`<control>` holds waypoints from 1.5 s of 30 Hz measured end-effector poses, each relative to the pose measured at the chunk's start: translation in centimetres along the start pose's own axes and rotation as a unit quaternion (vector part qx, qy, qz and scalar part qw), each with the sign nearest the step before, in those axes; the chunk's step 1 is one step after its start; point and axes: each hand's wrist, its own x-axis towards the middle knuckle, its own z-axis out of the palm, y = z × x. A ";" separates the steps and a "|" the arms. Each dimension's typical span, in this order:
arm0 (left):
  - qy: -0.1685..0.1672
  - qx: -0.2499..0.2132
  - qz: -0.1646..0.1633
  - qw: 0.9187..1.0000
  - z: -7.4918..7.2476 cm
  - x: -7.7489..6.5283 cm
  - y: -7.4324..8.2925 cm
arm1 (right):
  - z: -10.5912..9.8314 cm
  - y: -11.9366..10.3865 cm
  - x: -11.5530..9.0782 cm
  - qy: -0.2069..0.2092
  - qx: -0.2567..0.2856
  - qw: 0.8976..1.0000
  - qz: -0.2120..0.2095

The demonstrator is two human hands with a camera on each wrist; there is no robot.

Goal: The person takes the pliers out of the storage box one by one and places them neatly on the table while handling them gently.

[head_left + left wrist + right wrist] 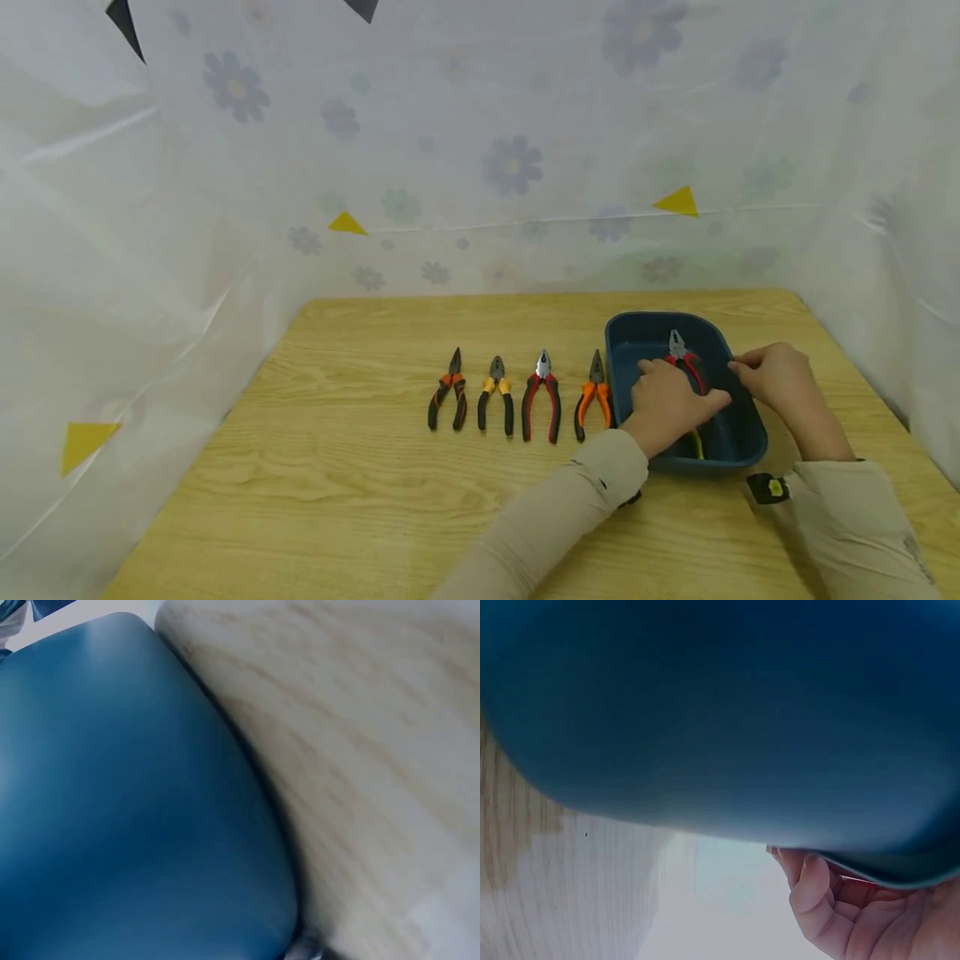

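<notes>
A dark blue plastic bin (pixel 738 446) stands on the right side of the table. My left hand (pixel 670 400) is inside its outline, thumb spread to the right and fingertips hidden from the head view. Red-and-black pliers (pixel 679 346) lie in the bin just beyond that hand, jaws pointing away. A yellow handle (pixel 699 444) shows below the thumb. On the bin's right side, my right hand (pixel 776 382) pinches the rim. The right wrist view shows these fingers (pixel 814 889) at the bin's edge; the left wrist view is mostly filled by its outer wall (pixel 127 787).
Left of the bin several pliers stand in a row on the wooden table (pixel 315 500): orange-and-black pliers (pixel 448 400), yellow-and-black pliers (pixel 497 396), red-and-black pliers (pixel 552 400) and orange pliers (pixel 595 396) close to the bin. A flowered sheet (pixel 450 150) hangs behind.
</notes>
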 end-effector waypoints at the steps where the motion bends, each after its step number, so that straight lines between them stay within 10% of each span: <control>1: -0.001 -0.005 0.003 1.000 -0.2 -0.1 -0.1 | 0.0 0.0 0.0 0.000 0.000 1.000 0.001; 45: 0.034 -0.172 0.084 0.981 -8.1 -3.9 -9.4 | 0.1 0.0 -0.9 0.011 0.015 1.000 -0.005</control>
